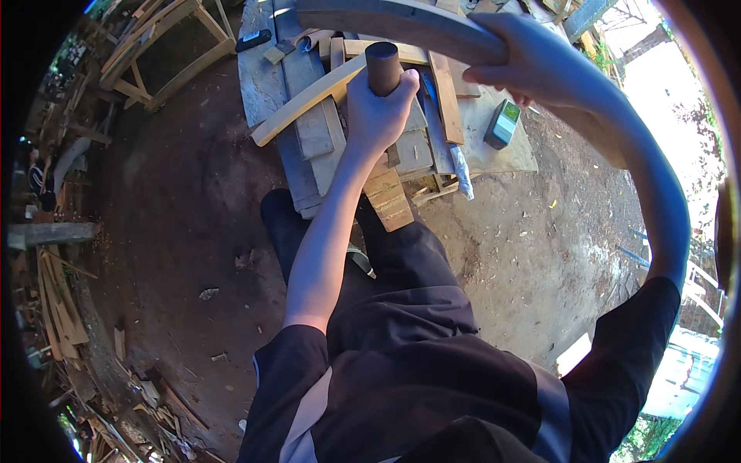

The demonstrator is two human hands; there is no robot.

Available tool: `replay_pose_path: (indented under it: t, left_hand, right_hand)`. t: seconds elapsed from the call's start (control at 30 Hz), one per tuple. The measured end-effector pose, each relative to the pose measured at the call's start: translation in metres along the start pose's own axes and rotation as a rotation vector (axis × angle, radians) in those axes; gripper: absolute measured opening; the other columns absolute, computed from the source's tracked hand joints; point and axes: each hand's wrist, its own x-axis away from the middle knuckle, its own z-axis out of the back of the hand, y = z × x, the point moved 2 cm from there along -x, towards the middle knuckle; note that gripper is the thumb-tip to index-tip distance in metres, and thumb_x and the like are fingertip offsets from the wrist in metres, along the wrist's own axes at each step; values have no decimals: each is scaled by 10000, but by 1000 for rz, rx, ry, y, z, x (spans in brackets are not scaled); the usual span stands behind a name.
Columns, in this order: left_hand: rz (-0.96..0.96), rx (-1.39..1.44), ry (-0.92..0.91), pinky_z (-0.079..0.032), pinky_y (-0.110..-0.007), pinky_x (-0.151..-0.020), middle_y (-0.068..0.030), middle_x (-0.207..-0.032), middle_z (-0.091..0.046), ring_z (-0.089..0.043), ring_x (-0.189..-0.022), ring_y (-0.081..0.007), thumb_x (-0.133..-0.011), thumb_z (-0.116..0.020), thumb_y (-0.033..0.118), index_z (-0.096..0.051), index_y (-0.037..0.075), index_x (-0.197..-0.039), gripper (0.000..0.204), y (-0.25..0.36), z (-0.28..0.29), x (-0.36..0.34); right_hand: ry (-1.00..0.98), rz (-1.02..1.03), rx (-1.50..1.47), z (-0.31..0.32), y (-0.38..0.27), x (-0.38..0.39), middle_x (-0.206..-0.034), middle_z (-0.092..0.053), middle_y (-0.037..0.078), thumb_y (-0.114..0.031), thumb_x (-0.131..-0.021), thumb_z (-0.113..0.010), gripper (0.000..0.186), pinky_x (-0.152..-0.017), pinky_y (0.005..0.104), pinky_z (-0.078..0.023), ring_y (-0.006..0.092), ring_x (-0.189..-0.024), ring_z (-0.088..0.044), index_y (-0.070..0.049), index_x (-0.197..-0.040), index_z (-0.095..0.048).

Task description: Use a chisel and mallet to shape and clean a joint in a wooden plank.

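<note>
- Fingers of the left hand (376, 112) are clamped around a dark cylinder (384, 68), thumb along its right side, round end showing above the fist.
- Right hand (513, 58) is raised, its fingers closed on the right end of a long grey board (401, 25).
- That board spans above the far part of the bench top (502, 160); it looks bowed, though the wide lens bends straight edges.
- Dark cylinder is over the middle of the bench top; whether its lower end touches anything cannot be told, as the hand hides it.
- Pale wooden strip (297, 109) slants from near the left hand toward the bench top's left edge.
- Brown slat (445, 100) lies right of the left hand, running toward the near edge.
- Green and dark box (503, 123) sits by the bench top's right edge.
- Small black object (254, 39) lies by the far left corner.
- Crumpled clear plastic (461, 174) hangs at the near edge.
- Light wooden block (389, 202) juts past the near edge, above the person's trousers (413, 251).
</note>
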Motion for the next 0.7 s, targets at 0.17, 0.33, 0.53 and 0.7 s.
replay_pose_path:
  t: [0.17, 0.33, 0.53, 0.7]
  left_hand:
    - [-58, 25, 7, -333, -252, -344, 16, -473, -456, -390, -342, -76, -929, -620, 91, -472, 85, -652, 315, 6, -1, 0]
    - [-12, 34, -8, -378, -257, -429, 26, -539, -506, -450, -435, -66, -909, -657, 128, -521, 71, -688, 266, 2, 1, 3]
    - [-17, 53, -14, -384, -254, -434, 26, -535, -510, -458, -438, -67, -906, -653, 122, -524, 67, -689, 259, 4, -6, 5]
    - [-26, -66, -3, -423, -253, -514, 34, -585, -564, -516, -519, -58, -874, -689, 160, -580, 45, -731, 214, -5, 22, 15]
  right_hand:
    - [180, -212, -252, 48, -36, -2, -746, -651, 43, -251, -899, -753, 406, -552, 276, -546, 124, -607, -650, 3, -1172, -592]
    - [-210, -104, 27, 38, -24, -7, -770, -658, 58, -255, -881, -771, 405, -549, 294, -527, 124, -623, -635, 7, -1142, -605]
    - [432, 31, 208, 38, -27, 8, -763, -671, 62, -275, -908, -737, 341, -544, 265, -527, 141, -616, -656, -19, -1107, -631]
    - [159, -98, -188, 40, -23, -16, -767, -670, 67, -317, -905, -733, 347, -539, 270, -531, 142, -599, -651, -21, -1064, -645]
